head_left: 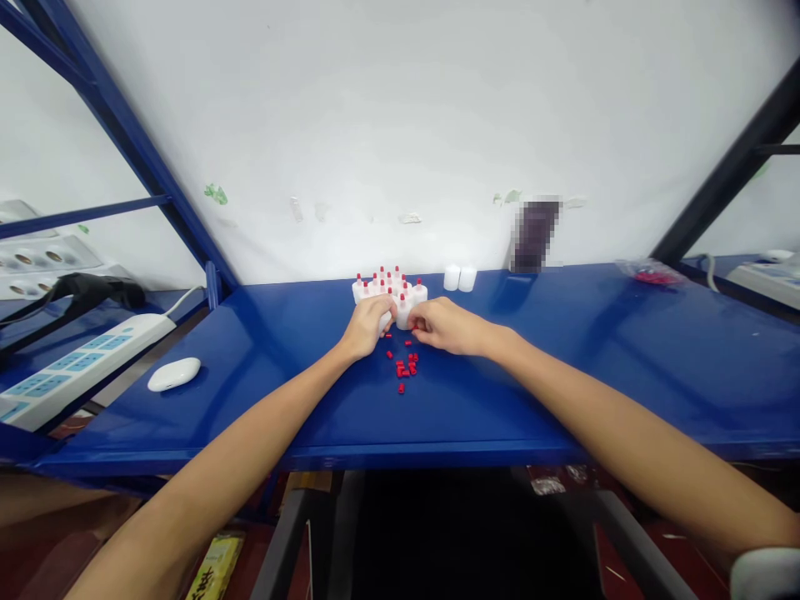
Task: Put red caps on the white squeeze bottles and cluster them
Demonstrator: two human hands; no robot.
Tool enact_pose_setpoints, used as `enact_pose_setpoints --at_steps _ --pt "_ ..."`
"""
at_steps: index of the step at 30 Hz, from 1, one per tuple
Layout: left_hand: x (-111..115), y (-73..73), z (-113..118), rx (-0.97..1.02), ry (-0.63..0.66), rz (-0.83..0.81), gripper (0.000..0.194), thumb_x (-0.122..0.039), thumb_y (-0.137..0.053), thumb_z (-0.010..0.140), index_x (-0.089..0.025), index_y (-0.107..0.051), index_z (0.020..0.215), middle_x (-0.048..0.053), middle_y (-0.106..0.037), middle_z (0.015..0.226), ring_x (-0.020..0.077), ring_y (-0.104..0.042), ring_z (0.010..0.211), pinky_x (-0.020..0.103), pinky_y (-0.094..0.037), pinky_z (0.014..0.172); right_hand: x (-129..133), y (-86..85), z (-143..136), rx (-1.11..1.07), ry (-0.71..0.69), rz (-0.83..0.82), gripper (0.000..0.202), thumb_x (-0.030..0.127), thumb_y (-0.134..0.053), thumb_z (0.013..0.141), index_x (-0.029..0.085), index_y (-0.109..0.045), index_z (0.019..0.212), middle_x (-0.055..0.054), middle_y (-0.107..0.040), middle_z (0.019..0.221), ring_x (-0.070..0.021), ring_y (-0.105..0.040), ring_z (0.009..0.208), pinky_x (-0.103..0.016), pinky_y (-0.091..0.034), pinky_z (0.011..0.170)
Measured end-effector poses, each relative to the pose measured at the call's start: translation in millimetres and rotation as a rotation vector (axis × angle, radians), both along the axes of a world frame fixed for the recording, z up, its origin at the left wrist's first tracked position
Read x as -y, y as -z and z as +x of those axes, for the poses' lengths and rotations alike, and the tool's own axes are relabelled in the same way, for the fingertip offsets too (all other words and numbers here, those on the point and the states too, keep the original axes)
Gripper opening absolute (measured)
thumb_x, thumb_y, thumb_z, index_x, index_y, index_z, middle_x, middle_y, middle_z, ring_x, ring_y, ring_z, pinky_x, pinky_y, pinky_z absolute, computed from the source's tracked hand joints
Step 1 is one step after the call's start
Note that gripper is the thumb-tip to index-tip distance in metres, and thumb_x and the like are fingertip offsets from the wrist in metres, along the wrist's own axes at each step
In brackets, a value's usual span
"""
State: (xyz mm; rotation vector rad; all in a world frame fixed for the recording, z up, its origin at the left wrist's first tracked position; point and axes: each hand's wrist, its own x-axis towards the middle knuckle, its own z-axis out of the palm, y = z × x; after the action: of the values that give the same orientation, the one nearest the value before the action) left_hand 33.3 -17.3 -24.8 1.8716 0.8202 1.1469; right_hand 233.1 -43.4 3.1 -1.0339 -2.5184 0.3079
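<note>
Several small white bottles (420,293) with pointed red caps stand close together at the back of the blue tabletop, near the wall. My left hand (368,323) is closed around a white bottle (385,320) at the front left of the group. To its right, my right hand (437,323) pinches a small red cap (415,328), mostly covered by the fingers, beside the front bottle. Several loose red caps (402,371) lie scattered on the table just below and between my hands.
Two white cylindrical pieces (459,278) stand right of the bottles. A blurred dark rectangle (534,237) leans on the wall. A white oval case (174,374) and a power strip (81,362) are at left. A clear bag with red contents (653,275) lies far right.
</note>
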Motion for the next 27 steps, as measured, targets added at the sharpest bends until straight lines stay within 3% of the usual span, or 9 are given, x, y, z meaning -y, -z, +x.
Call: enact_pose_setpoints --at_steps 4,9,14,27 --pt "6 -4.0 0 -0.050 -0.052 0.091 0.041 -0.042 -0.041 0.092 -0.016 -0.054 0.064 -0.001 -0.050 0.049 0.0107 -0.046 0.044 0.025 -0.037 0.050 5 1.9 -8 -0.316 0.016 0.103 0.007 0.011 -0.059 0.083 0.017 -0.062 0.085 0.000 -0.065 0.073 -0.0118 -0.058 0.063 -0.026 -0.045 0.064" --pt "6 -7.6 0 -0.041 -0.015 0.108 0.043 -0.043 -0.038 0.092 -0.016 -0.054 0.063 -0.001 -0.051 0.050 0.0110 -0.046 0.045 0.024 -0.037 0.049 15 2.5 -23 -0.706 -0.003 0.123 0.003 0.020 -0.059 0.087 0.020 -0.059 0.090 -0.001 -0.070 0.082 -0.0139 -0.067 0.072 -0.028 -0.055 0.069" --pt "6 -7.4 -2 -0.107 -0.022 0.187 0.052 -0.053 -0.032 0.095 -0.017 -0.050 0.061 0.000 -0.053 0.049 0.0112 -0.047 0.045 0.025 -0.037 0.050 18 3.9 -27 -0.725 -0.029 0.108 0.006 0.017 -0.061 0.087 0.020 -0.063 0.092 -0.001 -0.074 0.084 -0.0157 -0.072 0.076 -0.030 -0.058 0.073" --pt "12 -17.1 -4 -0.324 -0.046 0.352 0.054 -0.054 -0.034 0.096 -0.016 -0.054 0.063 0.001 -0.053 0.053 0.0134 -0.051 0.057 0.025 -0.035 0.057 18 6.8 -28 -0.711 -0.011 0.203 0.016 0.013 -0.058 0.087 0.021 -0.070 0.094 -0.002 -0.078 0.090 -0.0168 -0.074 0.080 -0.033 -0.059 0.080"
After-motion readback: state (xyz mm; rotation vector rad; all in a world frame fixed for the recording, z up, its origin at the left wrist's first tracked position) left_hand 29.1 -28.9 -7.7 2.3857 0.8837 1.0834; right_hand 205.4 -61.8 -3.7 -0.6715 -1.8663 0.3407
